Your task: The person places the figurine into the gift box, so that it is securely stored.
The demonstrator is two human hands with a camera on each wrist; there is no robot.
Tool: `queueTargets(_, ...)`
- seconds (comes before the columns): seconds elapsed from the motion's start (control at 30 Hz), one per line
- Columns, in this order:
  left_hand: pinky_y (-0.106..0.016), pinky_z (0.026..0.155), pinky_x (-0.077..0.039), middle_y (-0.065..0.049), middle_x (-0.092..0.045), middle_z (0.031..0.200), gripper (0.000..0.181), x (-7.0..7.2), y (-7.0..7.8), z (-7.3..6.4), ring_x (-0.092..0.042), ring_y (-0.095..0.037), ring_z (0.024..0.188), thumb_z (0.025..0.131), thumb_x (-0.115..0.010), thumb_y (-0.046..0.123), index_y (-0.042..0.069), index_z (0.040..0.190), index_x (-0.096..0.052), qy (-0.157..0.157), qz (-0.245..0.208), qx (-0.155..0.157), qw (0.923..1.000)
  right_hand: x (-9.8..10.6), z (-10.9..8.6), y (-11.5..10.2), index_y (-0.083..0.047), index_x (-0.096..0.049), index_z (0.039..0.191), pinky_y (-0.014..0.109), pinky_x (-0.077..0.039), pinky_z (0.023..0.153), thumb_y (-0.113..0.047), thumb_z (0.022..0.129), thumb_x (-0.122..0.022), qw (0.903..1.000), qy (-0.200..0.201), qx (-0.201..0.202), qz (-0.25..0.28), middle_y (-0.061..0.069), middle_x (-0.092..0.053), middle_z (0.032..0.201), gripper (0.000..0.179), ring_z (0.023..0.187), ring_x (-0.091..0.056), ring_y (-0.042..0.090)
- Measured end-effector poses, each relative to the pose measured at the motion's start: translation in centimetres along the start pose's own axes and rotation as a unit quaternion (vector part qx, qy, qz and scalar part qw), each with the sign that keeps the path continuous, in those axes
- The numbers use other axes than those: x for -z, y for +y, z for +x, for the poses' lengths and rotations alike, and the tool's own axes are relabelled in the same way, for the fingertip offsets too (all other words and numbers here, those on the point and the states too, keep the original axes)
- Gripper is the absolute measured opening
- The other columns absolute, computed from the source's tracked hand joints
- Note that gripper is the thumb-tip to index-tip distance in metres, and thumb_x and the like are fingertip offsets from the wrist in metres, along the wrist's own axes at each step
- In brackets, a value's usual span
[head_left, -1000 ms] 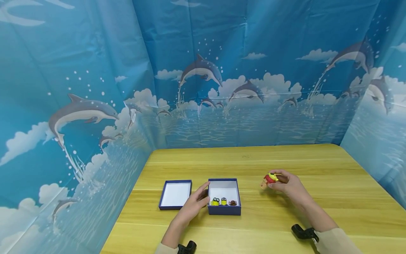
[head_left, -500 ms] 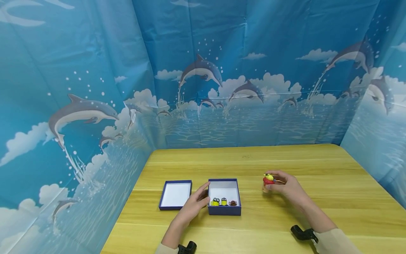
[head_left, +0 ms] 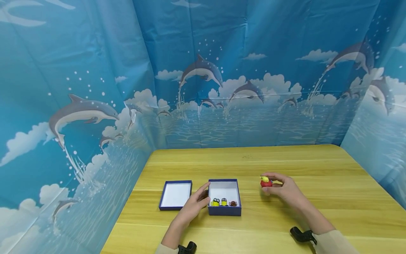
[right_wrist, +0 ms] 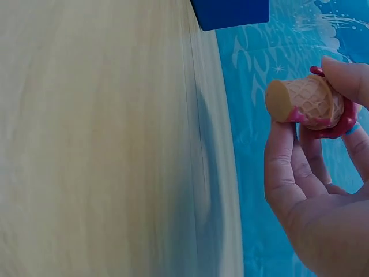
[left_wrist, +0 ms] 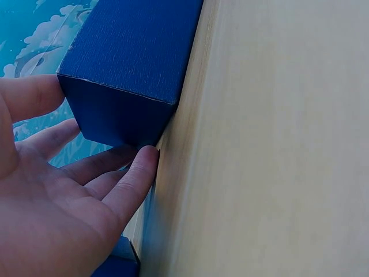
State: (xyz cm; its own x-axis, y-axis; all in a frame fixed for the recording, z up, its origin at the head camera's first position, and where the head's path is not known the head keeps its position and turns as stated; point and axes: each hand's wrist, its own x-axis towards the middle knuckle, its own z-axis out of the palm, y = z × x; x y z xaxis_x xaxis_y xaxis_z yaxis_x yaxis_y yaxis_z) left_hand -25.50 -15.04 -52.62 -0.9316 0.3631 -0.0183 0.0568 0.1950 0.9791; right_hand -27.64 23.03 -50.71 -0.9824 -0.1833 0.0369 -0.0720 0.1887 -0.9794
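Observation:
My right hand [head_left: 287, 189] pinches a toy ice cream cone [head_left: 265, 183] between thumb and fingers, above the table to the right of the box. It has a red scoop with a yellow figure on top. In the right wrist view its tan waffle base [right_wrist: 308, 103] points left. My left hand [head_left: 191, 205] rests with loosely extended fingers at the left side of an open blue box [head_left: 224, 211]. Inside, along its front wall, are two yellow goggle-eyed figures [head_left: 216, 202] and a small brown-and-pink piece [head_left: 233, 203]. The left wrist view shows the fingertips [left_wrist: 149, 154] at the box's corner.
A blue lid with a white inside [head_left: 176, 194] lies on the table left of the box, close to my left forearm. The wooden table [head_left: 253, 233] ends at a dolphin-print curtain [head_left: 203, 116] at the back and sides. Each wrist wears a black device [head_left: 302, 235].
My right hand has moved slightly left with the toy ice cream cone and turned it, so its waffle base no longer shows in the head view. The left hand and box stay put.

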Motion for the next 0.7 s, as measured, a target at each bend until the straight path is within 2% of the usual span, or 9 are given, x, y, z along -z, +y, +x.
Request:
queueTargets(0.17, -0.05, 0.114, -0.036, -0.018, -0.035, 0.158, 0.056, 0.1, 0.0, 0.0, -0.033, -0.037, 0.145, 0.106, -0.054, 0.025, 0.033, 0.157, -0.035, 0.003, 0.002, 0.001, 1.0, -0.4, 0.1, 0.2, -0.011, -0.06, 0.137, 0.042, -0.06, 0.079, -0.023, 0.083, -0.084, 0.9996, 0.002, 0.016, -0.021, 0.018, -0.056, 0.133, 0.061, 0.103, -0.067, 0.028)
queueTargets(0.53, -0.05, 0.113, -0.037, -0.018, -0.036, 0.157, 0.056, 0.1, -0.1, 0.0, -0.034, -0.037, 0.144, 0.105, -0.054, 0.026, 0.033, 0.157, -0.035, 0.003, 0.005, 0.0, 1.0, -1.1, 0.4, 0.5, -0.014, -0.066, 0.127, 0.037, -0.061, 0.071, -0.021, 0.084, -0.084, 0.9952, 0.02, 0.053, -0.08, 0.013, -0.066, 0.115, 0.047, 0.094, -0.065, 0.03)
queueTargets(0.7, -0.049, 0.113, -0.037, -0.017, -0.037, 0.157, 0.055, 0.1, -0.2, 0.1, -0.035, -0.036, 0.144, 0.106, -0.054, 0.025, 0.034, 0.157, -0.036, 0.005, 0.003, 0.0, 1.0, -1.3, 0.2, 0.0, -0.017, -0.066, 0.128, 0.037, -0.06, 0.069, -0.029, 0.084, -0.084, 0.9906, 0.034, 0.057, -0.12, 0.009, -0.067, 0.112, 0.049, 0.094, -0.063, 0.029)
